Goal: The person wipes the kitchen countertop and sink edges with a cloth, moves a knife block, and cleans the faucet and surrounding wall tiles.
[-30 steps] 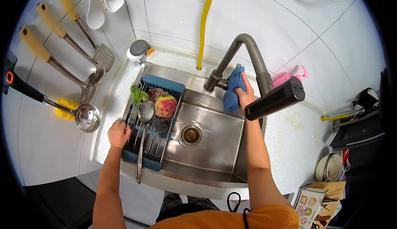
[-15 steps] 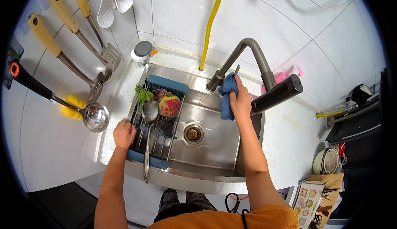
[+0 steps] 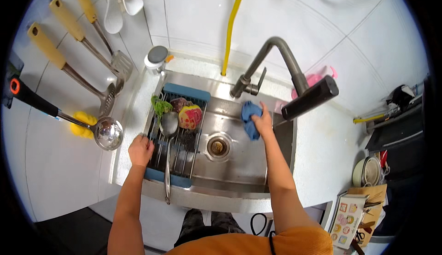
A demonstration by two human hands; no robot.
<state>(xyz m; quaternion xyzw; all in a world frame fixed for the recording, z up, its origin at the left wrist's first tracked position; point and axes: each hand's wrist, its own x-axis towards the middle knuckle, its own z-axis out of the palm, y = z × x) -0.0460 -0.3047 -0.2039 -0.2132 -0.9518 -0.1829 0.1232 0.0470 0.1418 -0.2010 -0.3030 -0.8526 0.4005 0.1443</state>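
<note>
A crumpled blue cloth (image 3: 249, 117) is in my right hand (image 3: 263, 122), whose fingers close round it above the sink (image 3: 230, 175), just below the faucet lever (image 3: 262, 81). My left hand (image 3: 141, 150) rests with curled fingers on the left sink rim, beside the drying rack (image 3: 177, 181); whatever lies under the fingers is hidden. Across the rack, which has blue ends and metal bars, lies a long metal spoon (image 3: 168, 163). Next to its bowl are green leaves (image 3: 160, 105), a red and yellow piece (image 3: 190, 117) and a purplish piece (image 3: 180, 104).
The faucet (image 3: 285, 54) arches over the sink, its black spout (image 3: 311, 98) reaching right. A ladle (image 3: 108, 134) and other utensils hang along the left wall. A lidded jar (image 3: 156, 57) stands behind the rack, and a pink bottle (image 3: 313, 81) behind the spout.
My right hand has come down and slightly left with the cloth, away from the faucet lever, which now shows in full. My left hand stays by the rack.
</note>
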